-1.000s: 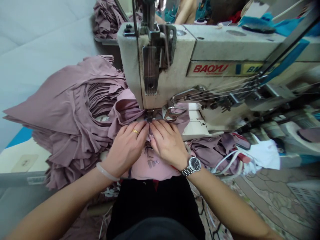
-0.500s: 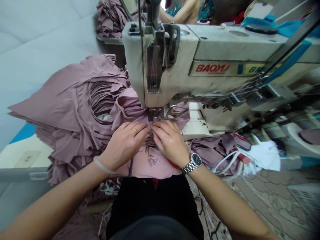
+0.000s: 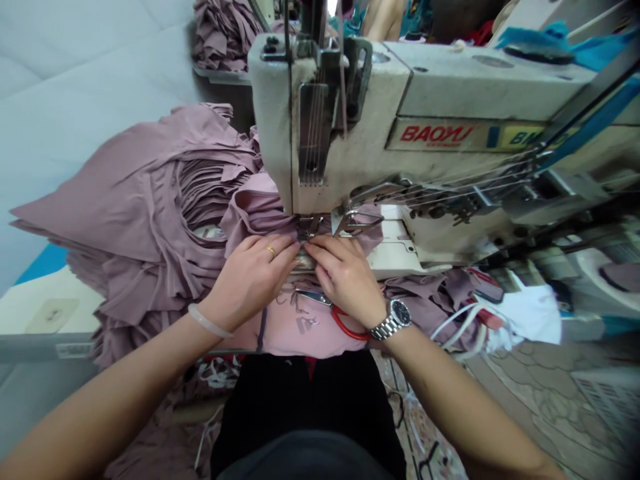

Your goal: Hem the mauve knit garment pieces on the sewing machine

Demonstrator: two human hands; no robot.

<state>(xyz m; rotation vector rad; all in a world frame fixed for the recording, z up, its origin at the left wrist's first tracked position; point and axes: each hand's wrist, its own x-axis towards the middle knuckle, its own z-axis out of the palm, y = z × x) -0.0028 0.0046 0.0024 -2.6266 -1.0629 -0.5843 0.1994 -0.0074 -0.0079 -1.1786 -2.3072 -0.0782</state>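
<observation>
From where I stand, the sewing machine takes up the middle of the view, its pale head marked BAOYU in red, several fine threads running down its front. A person sits facing it, and both hands lie low at its needle end. A mauve cloth passes under the machine's presser foot, bunching up at the left of the foot and showing again at its right.

The left hand rests on that cloth in front of the foot, fingers together and stretched toward it, a gold ring on one of them. The right hand comes in at the machine's front from the other side, fingers together and bent, thumb tucked in below; its tips nearly meet the left hand's. I cannot tell whether either one pinches the cloth or only presses it down. A metal watch sits on the right wrist.

Nearer the person than the machine's foot, red-handled scissors lie on a pink cloth, partly under the right hand. Left of the machine, a thick stack of mauve pieces spreads over the worktop. Behind the machine shows part of another person's arm.
</observation>
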